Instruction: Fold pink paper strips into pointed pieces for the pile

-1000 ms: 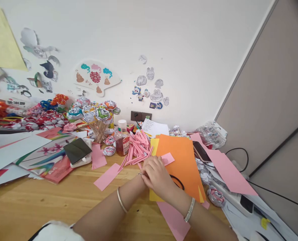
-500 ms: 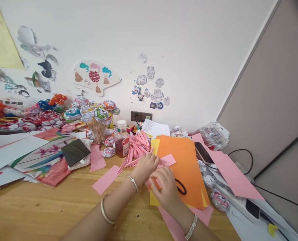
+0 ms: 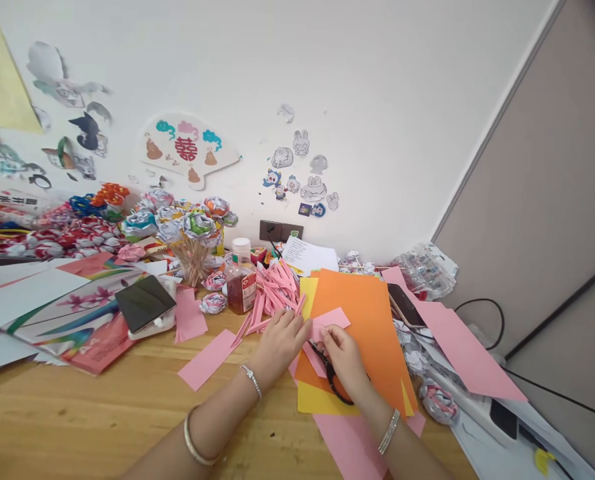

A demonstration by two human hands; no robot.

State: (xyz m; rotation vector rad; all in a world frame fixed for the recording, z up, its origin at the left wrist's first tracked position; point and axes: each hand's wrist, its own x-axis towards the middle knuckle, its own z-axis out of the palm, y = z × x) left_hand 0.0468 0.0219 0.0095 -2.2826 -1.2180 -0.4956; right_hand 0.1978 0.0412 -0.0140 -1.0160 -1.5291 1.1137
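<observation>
My left hand (image 3: pixel 282 339) rests palm down by the heap of folded pink paper strips (image 3: pixel 276 288), its fingers slightly apart and their tips partly hidden. Just to its right, my right hand (image 3: pixel 346 360) pinches the lower edge of a flat pink paper piece (image 3: pixel 335 319) between thumb and forefinger. Under that hand lie scissors with black handles (image 3: pixel 334 387), partly covered. Another pink piece (image 3: pixel 315 360) is beside the blades. All this is on top of a stack of orange sheets (image 3: pixel 372 320) with yellow sheets (image 3: pixel 322 399) beneath.
Behind the hands stand a bottle of reddish liquid (image 3: pixel 240 283) and a bunch of paper flowers (image 3: pixel 197 225). Phones (image 3: pixel 145 303) and paper packs lie left. At right are a pink sheet (image 3: pixel 465 350), a paper flower (image 3: pixel 438 401) and cables. A wall closes the back.
My left hand has shifted slightly left, away from the right hand. My right hand has turned into a pinch on the pink paper, and the scissors are lower and more exposed. The view has shifted slightly.
</observation>
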